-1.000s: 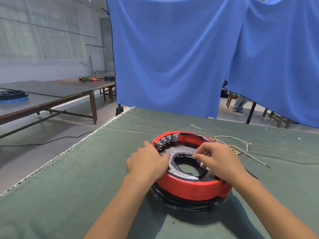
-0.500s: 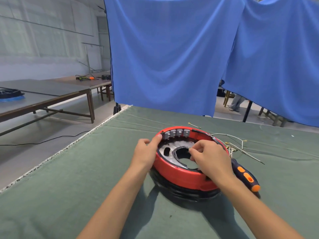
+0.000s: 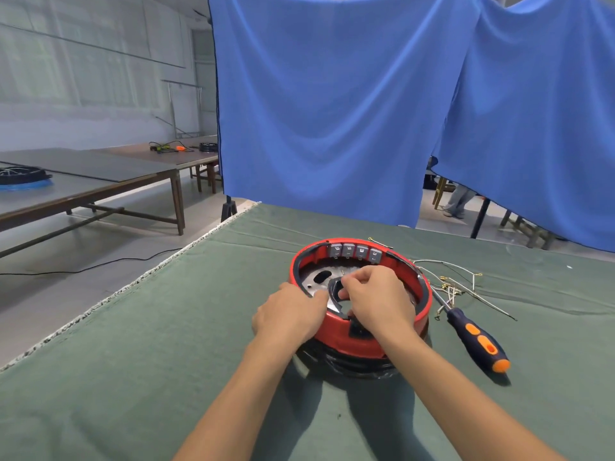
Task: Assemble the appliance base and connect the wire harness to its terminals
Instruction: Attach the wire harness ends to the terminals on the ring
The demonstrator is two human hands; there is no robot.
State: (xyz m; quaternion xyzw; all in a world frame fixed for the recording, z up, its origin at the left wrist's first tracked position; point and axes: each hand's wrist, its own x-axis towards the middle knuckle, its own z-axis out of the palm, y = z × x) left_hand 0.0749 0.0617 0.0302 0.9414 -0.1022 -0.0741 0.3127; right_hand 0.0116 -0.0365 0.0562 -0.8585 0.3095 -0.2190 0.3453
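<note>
The appliance base [image 3: 342, 341] is a red ring on a black lower part and stands on the green cloth. A row of grey terminals [image 3: 354, 252] lines its far inner wall, and a metal plate [image 3: 314, 279] with holes lies inside. My left hand [image 3: 289, 316] grips the near-left rim, its fingertips reaching onto the plate. My right hand [image 3: 376, 297] is inside the ring with its fingers curled, pinching something small over the plate's centre hole; the piece itself is hidden. The wire harness [image 3: 449, 287] lies loose on the cloth just right of the base.
A screwdriver [image 3: 479, 341] with a dark blue and orange handle lies right of the base, its tip among the wires. A blue curtain [image 3: 332, 111] hangs behind the table. The table's left edge [image 3: 133, 284] drops to the floor; other tables stand far left.
The base has turned, so the terminal row moved from its left side to its far side. My left hand slid round to the near-left rim. My right hand stayed pinched over the centre.
</note>
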